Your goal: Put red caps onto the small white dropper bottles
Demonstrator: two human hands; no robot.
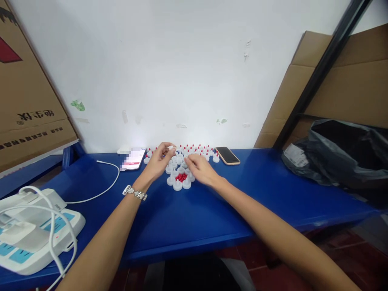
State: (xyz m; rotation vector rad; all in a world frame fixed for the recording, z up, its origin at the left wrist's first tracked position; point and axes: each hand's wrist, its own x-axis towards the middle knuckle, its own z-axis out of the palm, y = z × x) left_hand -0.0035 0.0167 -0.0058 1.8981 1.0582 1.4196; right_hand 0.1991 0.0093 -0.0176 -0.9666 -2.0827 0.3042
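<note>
The head view shows two phones, one lit (133,158) and one dark (227,155), flanking dozens of white caps (178,184) mid-desk (194,218) near the wall. The left hand (159,161) pinches one white cap (171,148); the right hand (200,169) rests loosely open on the cluster. The front desk area is bare.

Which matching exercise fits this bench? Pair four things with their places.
Things:
1. lit smartphone with white cable
2. dark-screened smartphone in tan case
3. black plastic bag
4. small red pieces

Places:
A. far right of the blue table
B. inside a ring of white plastic caps
C. just left of the left hand
D. right of the caps, by the wall

Pairs: 1-C, 2-D, 3-A, 4-B
</note>
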